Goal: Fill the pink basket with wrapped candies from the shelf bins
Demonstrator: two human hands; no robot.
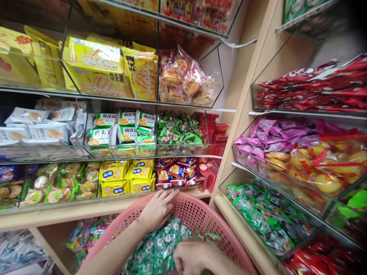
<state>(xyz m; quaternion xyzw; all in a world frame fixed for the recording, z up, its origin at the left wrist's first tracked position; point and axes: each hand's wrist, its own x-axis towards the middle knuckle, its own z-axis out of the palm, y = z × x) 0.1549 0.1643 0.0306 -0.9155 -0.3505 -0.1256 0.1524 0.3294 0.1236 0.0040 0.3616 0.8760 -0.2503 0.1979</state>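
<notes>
**Basket before the corner of two shelf units**

The basket [206, 217] stands at the bottom middle, before the corner where two shelf units meet. Wrapped sweets [155, 250] lie in it. The left hand [156, 210] rests on them at the far rim, and the right hand [192, 258] lies among them at the near side. Behind the far rim, stacked packs [123, 177] sit left of small packets [174, 173]. Two rows up, bagged biscuits [183, 76] fill the right end bin. To the right of the basket, loose sweets [263, 217] lie in the side unit.

I stand in a snack shop — glass-fronted shelf bins [183, 148] around me hold heaps of wrapped biscuits [100, 72] and candies [177, 131].
</notes>
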